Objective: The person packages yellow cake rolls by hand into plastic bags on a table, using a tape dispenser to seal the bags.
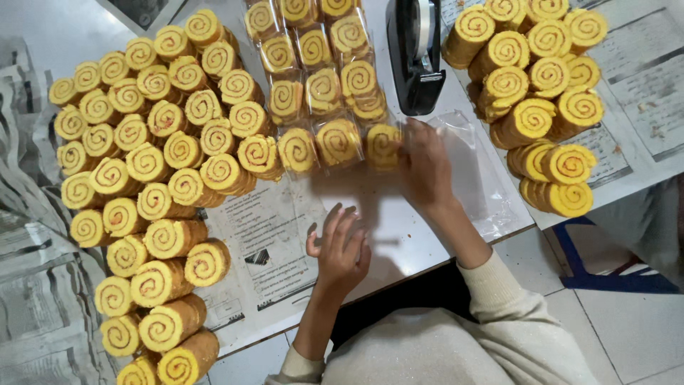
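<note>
My right hand (425,170) reaches across the white table (399,235), blurred by motion. Its fingertips grip the edge of a wrapped swirl roll slice (382,146), the last in a row of clear-wrapped slices (324,93). Beneath that hand lies a stack of clear plastic bags (476,178). My left hand (340,246) hovers low over the bare table near the front edge, with its fingers spread and nothing in it. It is a short way from the right wrist.
A big pile of unwrapped yellow swirl rolls (142,171) covers the newspaper (263,242) on the left. Another pile (541,93) sits on paper at the right. A black tape dispenser (415,60) stands behind the bags. A blue frame (605,274) is on the tiled floor.
</note>
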